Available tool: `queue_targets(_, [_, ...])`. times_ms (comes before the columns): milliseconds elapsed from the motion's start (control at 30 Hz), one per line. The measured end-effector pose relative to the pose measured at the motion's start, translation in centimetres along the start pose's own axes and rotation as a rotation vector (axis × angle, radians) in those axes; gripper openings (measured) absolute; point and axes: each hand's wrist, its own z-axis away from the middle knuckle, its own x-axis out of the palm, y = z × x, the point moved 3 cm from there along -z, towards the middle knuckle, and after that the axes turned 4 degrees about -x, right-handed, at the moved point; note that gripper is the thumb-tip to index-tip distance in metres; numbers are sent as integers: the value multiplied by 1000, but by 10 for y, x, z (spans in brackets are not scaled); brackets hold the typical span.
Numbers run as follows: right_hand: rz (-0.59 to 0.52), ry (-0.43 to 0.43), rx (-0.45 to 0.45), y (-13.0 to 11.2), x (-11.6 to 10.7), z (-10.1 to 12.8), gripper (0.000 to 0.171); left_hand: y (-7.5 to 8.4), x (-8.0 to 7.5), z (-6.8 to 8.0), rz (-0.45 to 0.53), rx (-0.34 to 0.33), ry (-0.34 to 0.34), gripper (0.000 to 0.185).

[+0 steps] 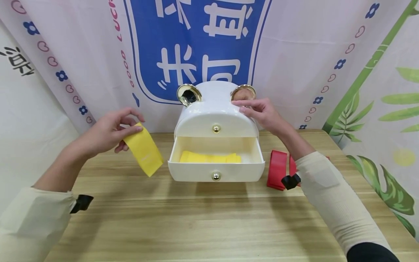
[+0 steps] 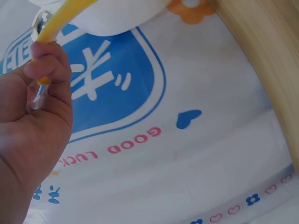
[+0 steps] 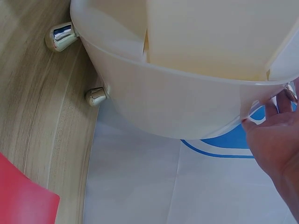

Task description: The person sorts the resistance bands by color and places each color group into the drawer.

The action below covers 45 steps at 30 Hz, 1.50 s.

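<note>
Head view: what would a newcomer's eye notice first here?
The white drawer box with gold ears stands mid-table, its lower drawer open with yellow bands inside. The left hand pinches a yellow band beside it; the right hand rests on its top. Red bands lie right.

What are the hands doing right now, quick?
Left hand: pinches a yellow band.
Right hand: open, fingers resting on top of the white drawer box.

Red bands (image 1: 278,170) lie on the wooden table (image 1: 196,218) before a printed backdrop (image 1: 294,54).
</note>
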Motion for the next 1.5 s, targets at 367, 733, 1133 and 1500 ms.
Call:
queue_targets(367, [5,-1,5,0,-1,0,30,23,-4,5,221,69,-58,18])
queue_targets(733, [11,1,11,0,-1,0,29,43,-6,8,615,219,-142,11])
queue_targets(1133, [11,6,13,1,-1,0,29,82,3,7,531,242,-96,23])
queue_targets(1500, [5,4,7,1,-2,-1,30,107,20,-8,567,343,-132,22])
